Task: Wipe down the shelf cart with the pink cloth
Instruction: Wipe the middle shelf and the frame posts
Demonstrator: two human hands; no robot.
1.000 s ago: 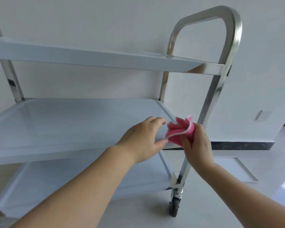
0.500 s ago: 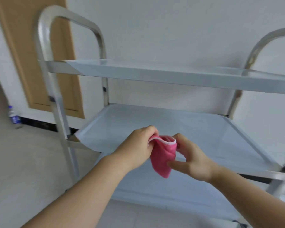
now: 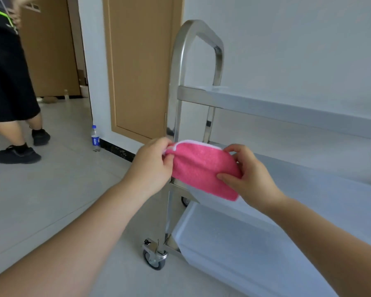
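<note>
The pink cloth [image 3: 201, 170] with a white hem is stretched between both hands in front of the cart's left end. My left hand [image 3: 153, 166] pinches its left edge and my right hand [image 3: 247, 175] grips its right side. The steel shelf cart [image 3: 276, 110] stands against the wall, with three shelves and a looped handle [image 3: 198, 26] at its left end. The cloth is held in the air just before the left corner of the middle shelf [image 3: 330, 189], not pressed on it.
A caster wheel [image 3: 154, 259] sits at the cart's near left corner. Another person's legs in black shoes [image 3: 17, 154] stand on the tiled floor at the left. A plastic bottle [image 3: 95, 138] stands by the wall beside a brown door [image 3: 141, 67].
My view has swung from the cart's right end to its left end. The cloth, bunched in my right hand before, is now spread out between both hands.
</note>
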